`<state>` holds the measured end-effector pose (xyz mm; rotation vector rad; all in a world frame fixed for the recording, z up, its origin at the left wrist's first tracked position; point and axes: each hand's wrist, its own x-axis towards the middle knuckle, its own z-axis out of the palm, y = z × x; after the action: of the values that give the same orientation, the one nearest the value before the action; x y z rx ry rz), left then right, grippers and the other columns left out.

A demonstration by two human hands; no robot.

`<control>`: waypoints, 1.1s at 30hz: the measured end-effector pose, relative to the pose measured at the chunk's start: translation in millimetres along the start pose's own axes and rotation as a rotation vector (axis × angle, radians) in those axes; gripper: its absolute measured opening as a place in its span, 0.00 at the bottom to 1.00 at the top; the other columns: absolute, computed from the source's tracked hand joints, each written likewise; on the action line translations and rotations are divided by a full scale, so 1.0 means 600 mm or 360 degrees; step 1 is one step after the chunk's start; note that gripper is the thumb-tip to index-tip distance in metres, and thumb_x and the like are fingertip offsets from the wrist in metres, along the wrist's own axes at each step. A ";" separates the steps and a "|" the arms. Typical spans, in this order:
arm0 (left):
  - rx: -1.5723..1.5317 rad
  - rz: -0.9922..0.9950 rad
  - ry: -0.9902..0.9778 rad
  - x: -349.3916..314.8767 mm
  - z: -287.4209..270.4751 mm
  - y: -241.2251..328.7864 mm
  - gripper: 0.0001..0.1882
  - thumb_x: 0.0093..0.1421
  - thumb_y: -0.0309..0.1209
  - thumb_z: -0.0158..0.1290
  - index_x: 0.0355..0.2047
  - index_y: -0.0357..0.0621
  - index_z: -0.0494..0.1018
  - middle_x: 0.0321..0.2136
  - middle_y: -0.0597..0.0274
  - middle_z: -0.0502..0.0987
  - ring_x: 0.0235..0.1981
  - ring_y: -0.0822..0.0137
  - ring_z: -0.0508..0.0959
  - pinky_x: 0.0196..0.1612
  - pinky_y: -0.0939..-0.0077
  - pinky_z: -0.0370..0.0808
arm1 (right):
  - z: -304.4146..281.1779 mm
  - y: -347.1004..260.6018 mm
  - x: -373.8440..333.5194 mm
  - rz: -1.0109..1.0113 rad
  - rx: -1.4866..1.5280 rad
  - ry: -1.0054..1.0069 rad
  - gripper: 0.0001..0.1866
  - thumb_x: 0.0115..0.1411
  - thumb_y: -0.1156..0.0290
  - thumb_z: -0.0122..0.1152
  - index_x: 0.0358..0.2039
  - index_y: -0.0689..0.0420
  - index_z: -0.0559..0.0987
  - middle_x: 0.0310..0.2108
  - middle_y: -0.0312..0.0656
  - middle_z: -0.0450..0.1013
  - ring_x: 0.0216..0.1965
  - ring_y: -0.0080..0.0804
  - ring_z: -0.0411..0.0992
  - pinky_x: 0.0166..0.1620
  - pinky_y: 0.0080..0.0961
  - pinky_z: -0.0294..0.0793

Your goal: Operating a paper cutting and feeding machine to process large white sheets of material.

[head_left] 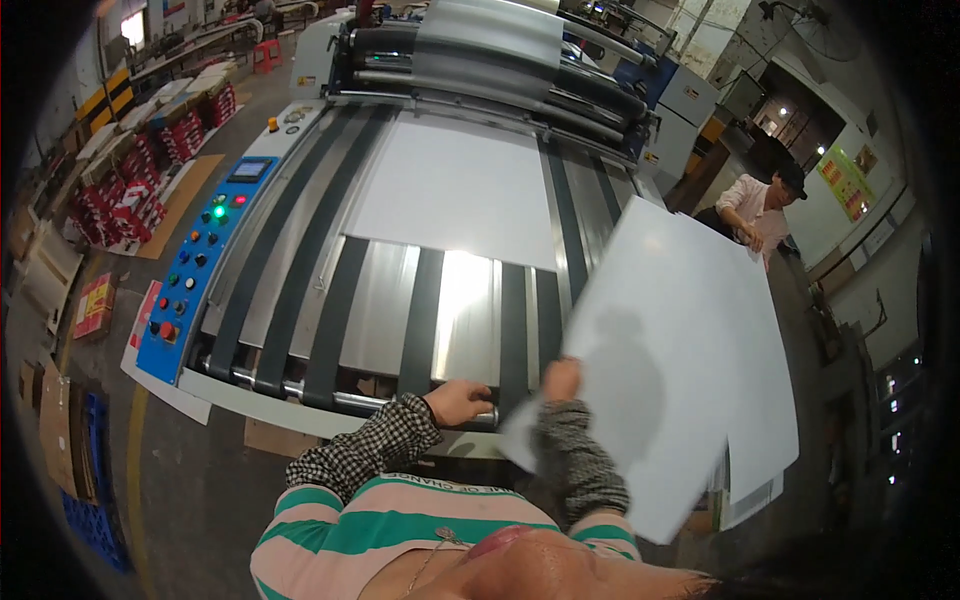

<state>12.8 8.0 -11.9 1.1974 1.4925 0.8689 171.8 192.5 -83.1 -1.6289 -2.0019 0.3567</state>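
Observation:
My right hand is closed on the left edge of a large white sheet, which is held up and tilted at the right of the feeding machine. More white sheets show behind and beneath it. My left hand is at the front edge of the machine, by the front roller, its fingers loosely bent with nothing visible in them. Ahead, another white sheet lies flat on the dark conveyor belts, its far end at the rollers.
A blue control panel with buttons and a small screen runs along the machine's left side. A co-worker stands at the far right beyond the sheets. Stacked red-and-white bundles and a blue pallet are on the left floor.

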 end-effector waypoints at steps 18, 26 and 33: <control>-0.0792 -0.0494 0.0948 -0.327 -0.142 -0.146 0.17 0.49 0.24 0.45 0.41 0.32 0.65 0.33 0.58 0.71 0.33 0.69 0.70 0.38 0.79 0.66 | -0.065 -0.063 -0.144 -0.0363 -0.0349 -0.0437 0.25 0.53 0.57 0.44 0.51 0.51 0.61 0.56 0.47 0.48 0.58 0.46 0.39 0.55 0.52 0.33; -0.1120 -0.0534 0.1016 -0.330 -0.181 -0.166 0.18 0.48 0.22 0.46 0.42 0.28 0.64 0.36 0.53 0.70 0.37 0.66 0.70 0.43 0.76 0.66 | -0.027 -0.103 -0.112 -0.0476 -0.0320 -0.0614 0.27 0.54 0.56 0.43 0.53 0.52 0.59 0.57 0.48 0.45 0.59 0.49 0.37 0.56 0.52 0.30; -0.0750 -0.0499 0.1194 -0.254 -0.265 -0.181 0.09 0.46 0.24 0.48 0.29 0.31 0.70 0.23 0.59 0.73 0.25 0.68 0.72 0.30 0.75 0.69 | 0.018 -0.166 -0.008 -0.0452 -0.0437 -0.0730 0.27 0.55 0.55 0.41 0.54 0.50 0.56 0.58 0.46 0.42 0.59 0.48 0.36 0.57 0.49 0.31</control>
<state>-165.7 -158.8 -34.7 0.2677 1.8387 1.4347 84.3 165.3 -42.1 -1.4802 -2.6926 0.3866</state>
